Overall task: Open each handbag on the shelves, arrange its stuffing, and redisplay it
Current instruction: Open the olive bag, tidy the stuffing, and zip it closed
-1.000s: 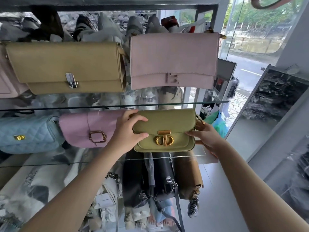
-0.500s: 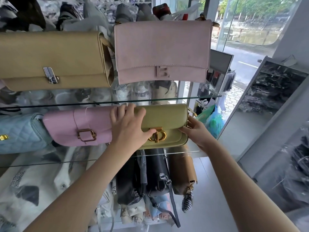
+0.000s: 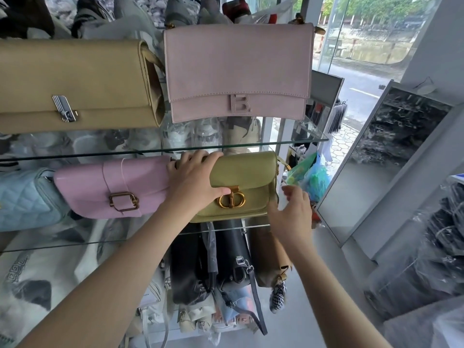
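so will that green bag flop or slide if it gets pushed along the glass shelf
Probably stiff: the green bag shows a boxy shape with no sag under the left hand's grip. It likely slides easily on the smooth glass shelf. Standing upright close to the shelf's front edge, it could tip forward; the metal clasp may add front weight.

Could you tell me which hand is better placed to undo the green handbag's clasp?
Left, probably: the left hand grips the top of the green handbag, thumb beside its gold clasp, while the right hand is open at the bag's right end.
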